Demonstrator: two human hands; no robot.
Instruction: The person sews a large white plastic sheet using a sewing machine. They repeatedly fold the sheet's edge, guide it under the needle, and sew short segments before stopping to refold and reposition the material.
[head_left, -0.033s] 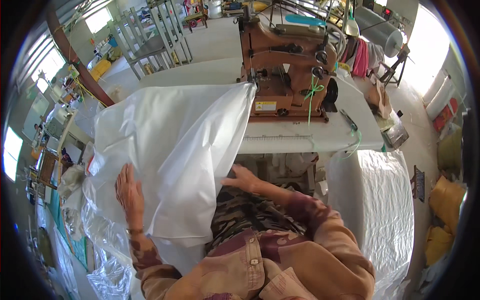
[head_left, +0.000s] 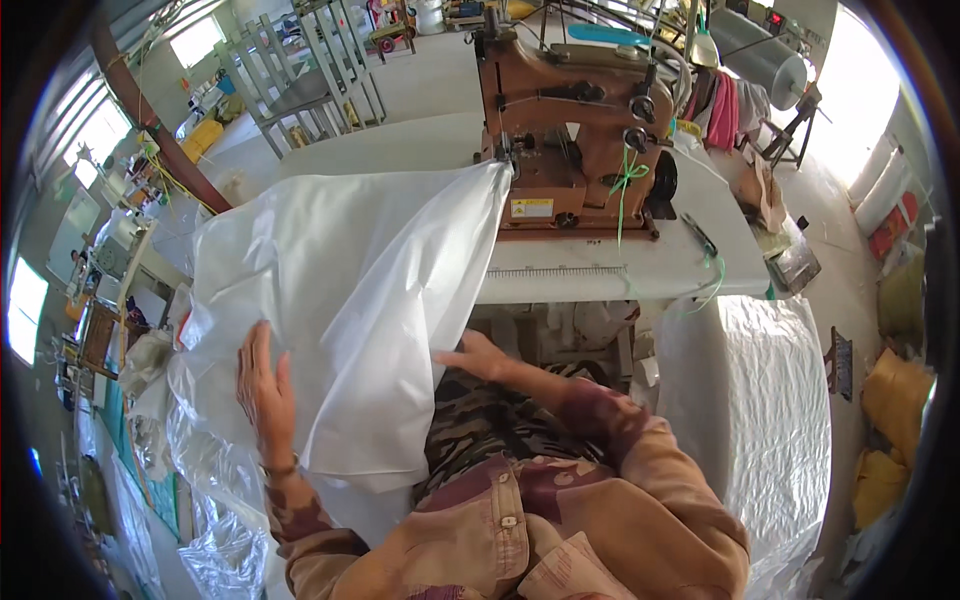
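Note:
A large white plastic-like sheet point(head_left: 300, 260) drapes over the table's left side and hangs toward my lap. Its far right corner gathers to a point at the needle area of a brown industrial sewing machine point(head_left: 570, 130). My left hand point(head_left: 265, 395) lies flat on the sheet's left part, fingers stretched out. At the sheet's right edge, above my camouflage trousers point(head_left: 500, 415), is my right hand point(head_left: 480, 357). Its thumb reaches over the edge, apart from the other fingers, whose tips are partly hidden by the sheet.
The white table point(head_left: 560, 287) has a ruler strip along its front. Thread snips point(head_left: 700, 236) lie right of the machine. A thick stack of white sheets point(head_left: 770, 400) stands at my right. A grey metal rack point(head_left: 310, 90) is behind the table; a brown post point(head_left: 155, 120) rises at left.
My left hand has shifted slightly right and turned more upright, with its thumb now showing. The right hand has moved slightly left, its thumb now over the sheet's edge.

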